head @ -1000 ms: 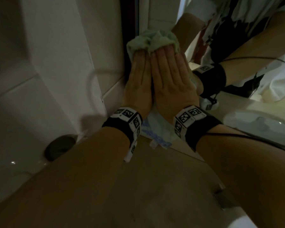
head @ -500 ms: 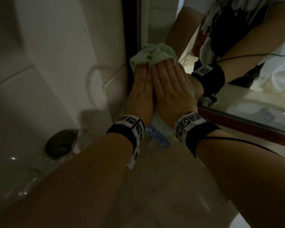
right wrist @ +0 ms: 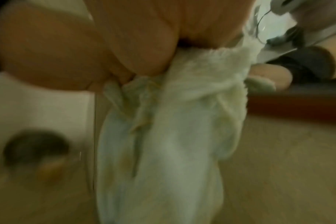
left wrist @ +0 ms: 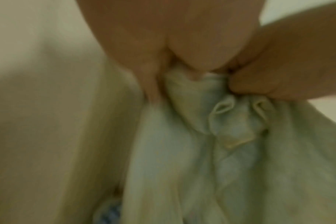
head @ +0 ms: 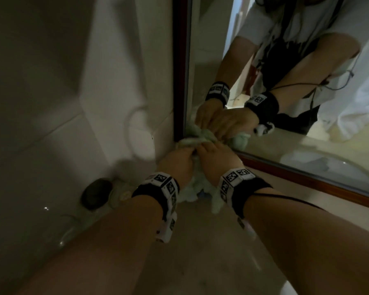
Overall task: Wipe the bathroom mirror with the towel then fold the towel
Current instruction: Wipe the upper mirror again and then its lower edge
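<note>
The mirror (head: 264,145) has a dark red-brown frame (head: 178,71), and both hands are at its lower left corner. A pale green towel (head: 192,141) is bunched against the glass there. My left hand (head: 177,165) and right hand (head: 215,160) sit side by side with fingers curled into the cloth. The rest of the towel (left wrist: 201,151) hangs down between the wrists. In the left wrist view my left hand (left wrist: 182,71) pinches gathered folds. The right wrist view has my right hand (right wrist: 182,45) gripping the towel (right wrist: 173,121) at its top. The fingertips are buried in cloth.
A dark round object (head: 96,193) and a clear glass (head: 119,193) stand on the beige counter (head: 200,262) at the left, by the white tiled wall (head: 51,103). A pale cord loop (head: 134,128) hangs on the wall. The mirror's lower frame (head: 307,179) runs off to the right.
Both hands have slid down the mirror's left edge to its bottom corner. The fingers, flat on the towel before, are now curled and bunching it.
</note>
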The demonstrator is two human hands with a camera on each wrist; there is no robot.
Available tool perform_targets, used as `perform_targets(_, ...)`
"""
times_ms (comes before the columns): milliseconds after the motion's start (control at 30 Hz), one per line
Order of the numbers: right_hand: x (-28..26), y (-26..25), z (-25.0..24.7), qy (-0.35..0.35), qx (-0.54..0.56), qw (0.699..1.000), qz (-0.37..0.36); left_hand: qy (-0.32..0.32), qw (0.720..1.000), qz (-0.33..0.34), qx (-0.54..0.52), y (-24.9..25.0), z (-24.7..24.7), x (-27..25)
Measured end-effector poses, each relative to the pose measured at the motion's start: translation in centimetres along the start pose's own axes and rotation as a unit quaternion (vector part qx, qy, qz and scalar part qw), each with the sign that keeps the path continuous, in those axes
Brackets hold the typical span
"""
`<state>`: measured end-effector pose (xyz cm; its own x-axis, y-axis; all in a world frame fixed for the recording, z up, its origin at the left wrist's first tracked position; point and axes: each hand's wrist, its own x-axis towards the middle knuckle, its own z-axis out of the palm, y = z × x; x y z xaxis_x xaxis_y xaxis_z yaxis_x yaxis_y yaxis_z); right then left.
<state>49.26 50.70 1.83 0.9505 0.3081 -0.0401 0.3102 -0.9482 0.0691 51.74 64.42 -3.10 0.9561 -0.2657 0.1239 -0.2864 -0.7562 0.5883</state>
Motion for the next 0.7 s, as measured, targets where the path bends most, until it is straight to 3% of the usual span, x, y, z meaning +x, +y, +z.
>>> perform_targets(67,-0.4,0.5,-3.6,-0.008,0.108,0.991,0.077,0.02,0.999,-0.05,-0.008,1.1,-3.1,-1.4)
perform_targets(167,-1.1,1.5,-8.2,0.031,0.292,0.938,0.185,0.111,0.986,-0.074,-0.099,3.3,-6.8,-3.4)
perform_targets(233,-1.2,1.8,-11.4,0.111,0.34,0.911,0.205,0.152,0.975,-0.028,-0.157,5.9,-8.9,-4.5)
perform_targets(300,-0.9,1.9,-14.7,0.17,0.381,0.886,0.201,0.151,0.98,0.046,-0.119,7.9,-10.1,-4.4)
perform_targets(400,-0.2,1.6,-19.2,0.248,0.395,0.87,0.161,0.14,0.978,0.035,-0.15,10.3,-12.2,-2.1)
perform_targets(467,0.2,1.2,-20.5,0.277,0.355,0.887,0.107,0.174,0.968,0.011,-0.179,11.4,-13.4,0.4)
perform_targets(567,0.8,1.3,-18.3,0.237,0.21,0.948,-0.005,0.191,0.967,-0.033,-0.162,11.4,-13.5,3.4)
perform_targets(700,2.3,2.1,-14.3,0.283,0.092,0.948,-0.111,0.199,0.959,-0.089,-0.18,10.0,-11.2,4.9)
